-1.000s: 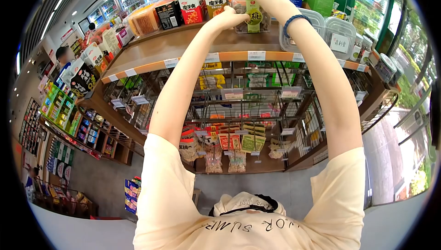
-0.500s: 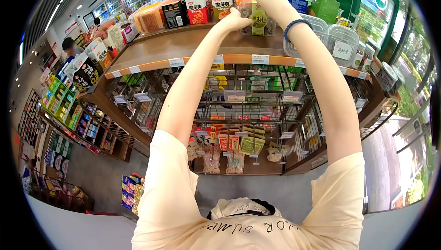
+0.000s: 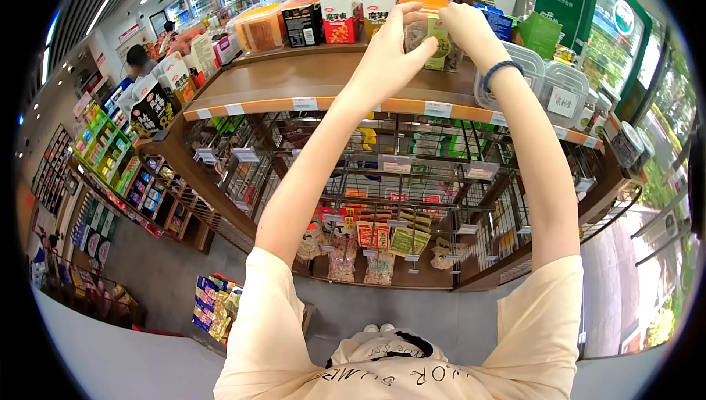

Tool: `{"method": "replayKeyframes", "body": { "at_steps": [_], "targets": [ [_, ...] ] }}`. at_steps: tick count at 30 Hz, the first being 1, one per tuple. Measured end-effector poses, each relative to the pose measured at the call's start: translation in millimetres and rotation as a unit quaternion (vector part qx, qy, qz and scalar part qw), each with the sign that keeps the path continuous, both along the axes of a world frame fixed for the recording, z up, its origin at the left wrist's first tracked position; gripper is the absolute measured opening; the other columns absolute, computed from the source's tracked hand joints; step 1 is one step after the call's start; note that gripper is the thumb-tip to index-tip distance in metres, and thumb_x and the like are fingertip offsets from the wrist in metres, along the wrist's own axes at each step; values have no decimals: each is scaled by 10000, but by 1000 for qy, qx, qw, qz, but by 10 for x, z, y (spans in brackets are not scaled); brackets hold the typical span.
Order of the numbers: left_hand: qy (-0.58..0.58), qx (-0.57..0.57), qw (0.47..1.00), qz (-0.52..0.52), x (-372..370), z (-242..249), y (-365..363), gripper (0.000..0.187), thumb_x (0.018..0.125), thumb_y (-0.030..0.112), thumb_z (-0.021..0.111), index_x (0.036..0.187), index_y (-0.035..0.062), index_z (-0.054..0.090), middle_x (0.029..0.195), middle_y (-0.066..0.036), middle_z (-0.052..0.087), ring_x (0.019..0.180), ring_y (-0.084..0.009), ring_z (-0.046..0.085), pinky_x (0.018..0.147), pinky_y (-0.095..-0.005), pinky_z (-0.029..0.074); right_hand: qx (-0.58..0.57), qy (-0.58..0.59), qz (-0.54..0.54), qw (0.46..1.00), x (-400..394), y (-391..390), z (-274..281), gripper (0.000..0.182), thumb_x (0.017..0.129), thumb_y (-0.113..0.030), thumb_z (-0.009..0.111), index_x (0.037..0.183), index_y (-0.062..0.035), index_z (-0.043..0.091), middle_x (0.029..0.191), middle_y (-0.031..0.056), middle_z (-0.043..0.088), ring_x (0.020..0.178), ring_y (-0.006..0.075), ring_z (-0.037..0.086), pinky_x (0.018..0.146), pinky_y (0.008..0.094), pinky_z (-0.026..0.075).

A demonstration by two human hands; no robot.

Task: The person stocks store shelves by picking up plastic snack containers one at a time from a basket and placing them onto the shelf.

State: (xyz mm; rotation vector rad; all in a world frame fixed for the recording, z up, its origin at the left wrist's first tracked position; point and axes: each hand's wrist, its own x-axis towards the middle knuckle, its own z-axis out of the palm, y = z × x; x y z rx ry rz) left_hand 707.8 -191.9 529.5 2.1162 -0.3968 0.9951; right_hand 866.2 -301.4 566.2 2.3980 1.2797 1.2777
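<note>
A clear plastic jar [image 3: 440, 53] with an orange lid and a green label stands on the brown top shelf. In front of its left side is my left hand [image 3: 393, 51], thumb stretched away from the fingers and overlapping the jar in view. My right hand [image 3: 471, 32], with a dark blue braided band at the wrist, has its fingers curled over the jar's upper right edge; part of that grip is hidden. Just left of my hands are a white and red snack box [image 3: 340, 18] and a similar white box [image 3: 376, 12].
Clear plastic tubs [image 3: 565, 95] and small jars [image 3: 588, 109] stand right of my hands. A black box [image 3: 303, 23] and an orange-lidded container [image 3: 261, 29] are further left. Price tags line the shelf edge [image 3: 368, 101]. Wire racks with snack bags sit below; a person [image 3: 138, 62] is at far left.
My left hand has lifted and spread its fingers more beside the jar. My right hand stays at the jar's top right. The whole view has shifted slightly.
</note>
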Motion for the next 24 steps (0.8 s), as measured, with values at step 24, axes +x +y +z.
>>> {"method": "replayKeyframes", "body": {
  "at_steps": [24],
  "targets": [
    [466,-425,774,52,-3763,-3344,-1616,330,879,211,473,1145,22,424,1108,-117,523,1052,-194,489,890,-306,382,-151,795,363,463,-2710,-506,-1954,394,751,-123,597,1113,25,544,1001,190,612,933,287,600,864,338,432]
  ]
}}
